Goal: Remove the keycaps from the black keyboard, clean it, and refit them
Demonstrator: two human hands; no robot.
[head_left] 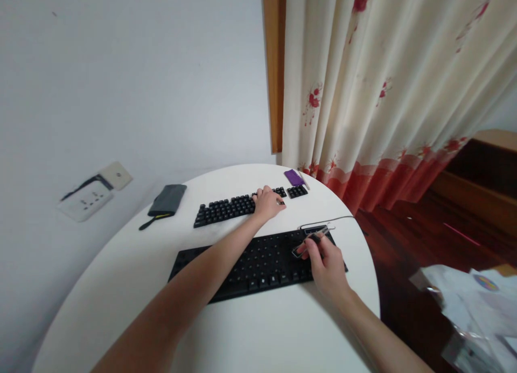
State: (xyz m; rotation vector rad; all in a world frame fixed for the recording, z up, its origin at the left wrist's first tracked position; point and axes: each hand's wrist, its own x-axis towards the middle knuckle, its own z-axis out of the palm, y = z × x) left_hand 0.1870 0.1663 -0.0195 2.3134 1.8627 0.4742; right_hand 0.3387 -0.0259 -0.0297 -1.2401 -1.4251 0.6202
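Observation:
A black keyboard (262, 262) lies across the white table, most of its key positions bare of caps; a few caps remain along its front row. Behind it, loose black keycaps (230, 208) are laid out in keyboard order. My left hand (266, 202) reaches over the keyboard to these caps, fingers bent, with a small dark keycap (280, 202) seemingly pinched by the thumb. Over the right part of the keyboard, my right hand (326, 260) is closed on a keycap puller (329, 229) with thin wire ends. A separate block of keycaps (297, 192) sits at the right.
A dark grey pouch (167, 199) with a strap lies at the table's left. At the back right are a purple cloth (294, 177) and a thin stick (304, 180). The keyboard's cable (327, 221) runs off the right edge. A wall and curtain (343, 93) stand behind.

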